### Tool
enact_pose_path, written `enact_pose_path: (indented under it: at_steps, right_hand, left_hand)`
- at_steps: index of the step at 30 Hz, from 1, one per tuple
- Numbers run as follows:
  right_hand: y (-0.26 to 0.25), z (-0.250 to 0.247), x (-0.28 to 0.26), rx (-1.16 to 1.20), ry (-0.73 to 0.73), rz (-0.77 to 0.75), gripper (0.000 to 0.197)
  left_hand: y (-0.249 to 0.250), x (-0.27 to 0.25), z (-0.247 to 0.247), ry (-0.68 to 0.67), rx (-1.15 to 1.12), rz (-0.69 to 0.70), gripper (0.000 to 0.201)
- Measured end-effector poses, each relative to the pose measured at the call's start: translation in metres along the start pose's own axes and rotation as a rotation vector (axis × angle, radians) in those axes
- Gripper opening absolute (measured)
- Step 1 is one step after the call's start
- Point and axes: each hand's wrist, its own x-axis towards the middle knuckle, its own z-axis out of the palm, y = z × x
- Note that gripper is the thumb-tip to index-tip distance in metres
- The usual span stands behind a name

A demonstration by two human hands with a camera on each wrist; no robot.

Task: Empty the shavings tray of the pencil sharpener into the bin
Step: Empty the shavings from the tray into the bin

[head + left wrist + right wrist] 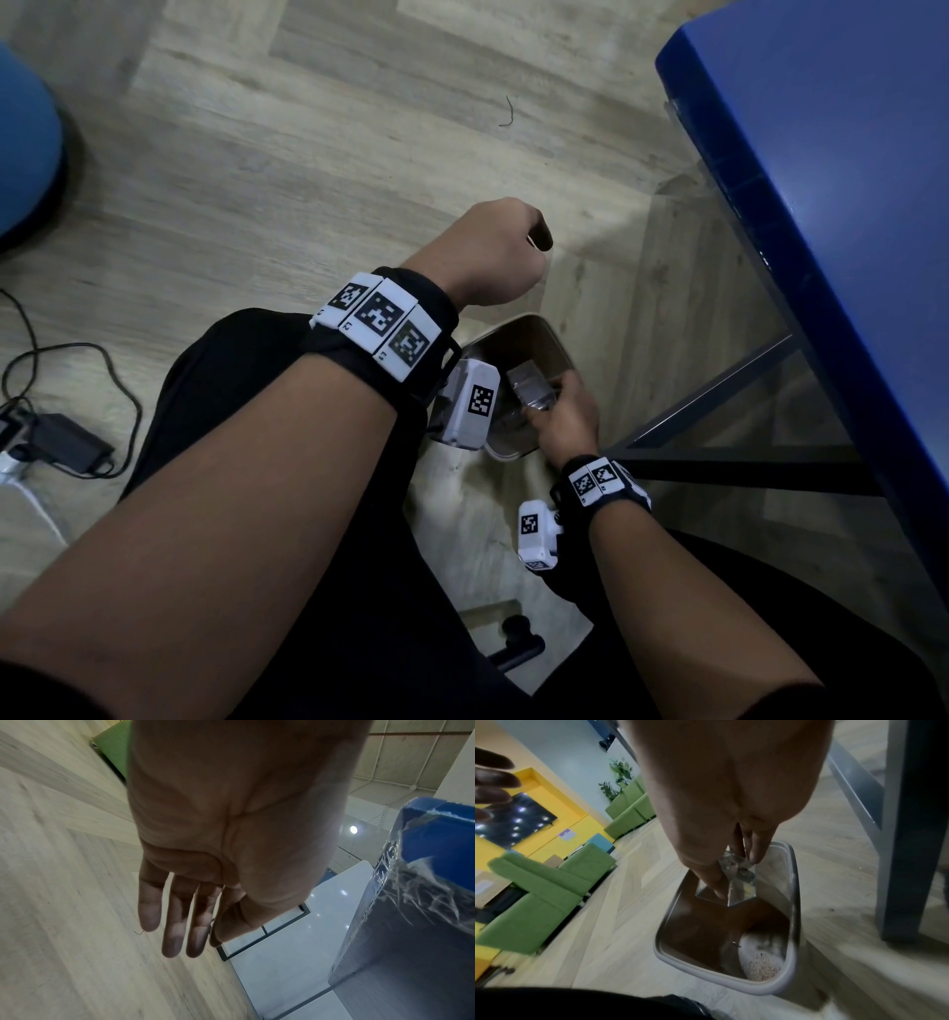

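In the right wrist view my right hand (736, 874) pinches the clear plastic shavings tray (739, 882) between thumb and fingers, tilted over the open mouth of the grey bin (794, 902). A pile of pale shavings (762, 965) lies on the bin's bottom. The head view shows the same hand (557, 411) and tray (531, 390) held over the bin (557, 339) on the floor. My left hand (493, 246) hovers above and behind the bin. Its fingers (174, 923) hang straight and hold nothing. The sharpener body is out of view.
A blue table (821, 205) stands on the right, its dark metal leg frame (719, 411) close beside the bin. A power adapter with cables (67, 442) lies on the wooden floor at left, near a blue stool (25, 139). Green sofas (552, 892) stand further off.
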Motion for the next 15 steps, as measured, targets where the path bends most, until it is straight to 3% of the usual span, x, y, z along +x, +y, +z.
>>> enact_pose_path:
  at_steps: [15]
  right_hand:
    - [-0.0013,-0.0064,0.0057,-0.076,-0.026,-0.068,0.04]
  left_hand:
    - [0.0004,0.0005,0.0006,-0.009,0.013,-0.001,0.045]
